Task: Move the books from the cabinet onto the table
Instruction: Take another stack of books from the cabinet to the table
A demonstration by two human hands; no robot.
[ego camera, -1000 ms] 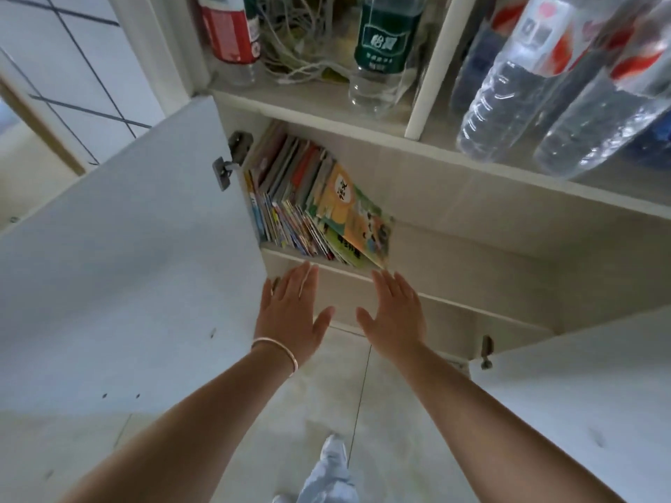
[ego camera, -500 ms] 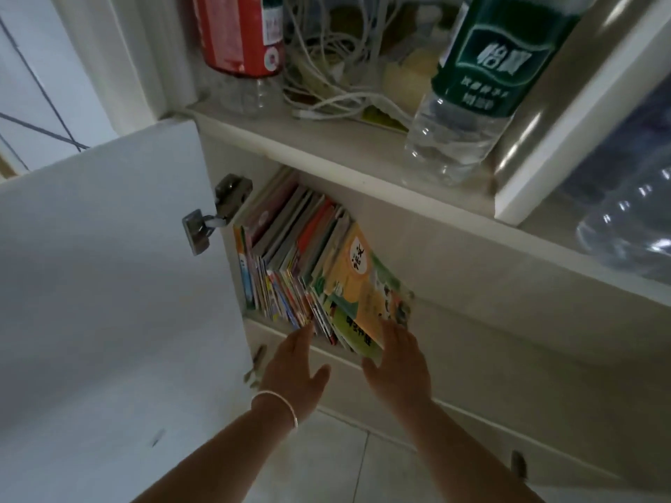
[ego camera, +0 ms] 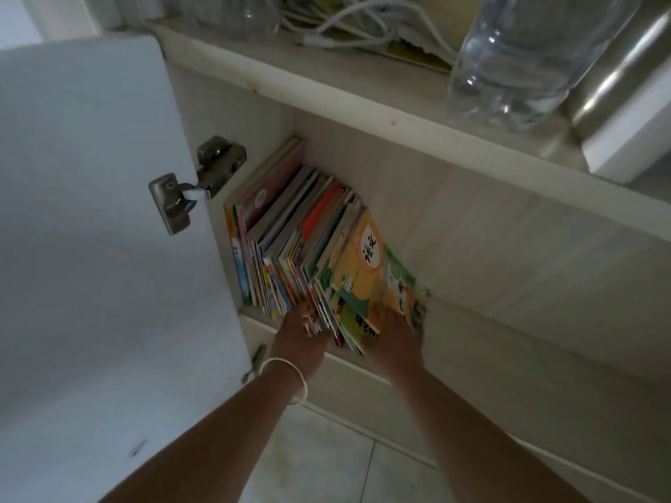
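Cabinet door, a flat white panel, stands swung open at the far left, carried by a dull metal hinge fixed to the side wall of the pale beige cabinet. Just right of the hinge, a row of thin, brightly coloured paperback books stands on the cabinet's lower shelf, packed against the left wall and leaning to the right. The outermost one, a yellow and green picture book with a round white label, lies tilted across the front of the row with its cover facing out.

The left hand, with a thin white bangle on its wrist, reaches to the bottom of the row; its fingers are hidden among the lower edges of the books, so whether they grip cannot be told. The right hand lies beside it, against the lower corner of the yellow and green picture book, fingers stretched over the cover. The hands are a little apart, with the lower ends of several books between them.

On the shelf above, a tangle of white cables lies near the middle, and a large clear plastic bottle stands to the right. Pale floor tiles show below between the forearms.
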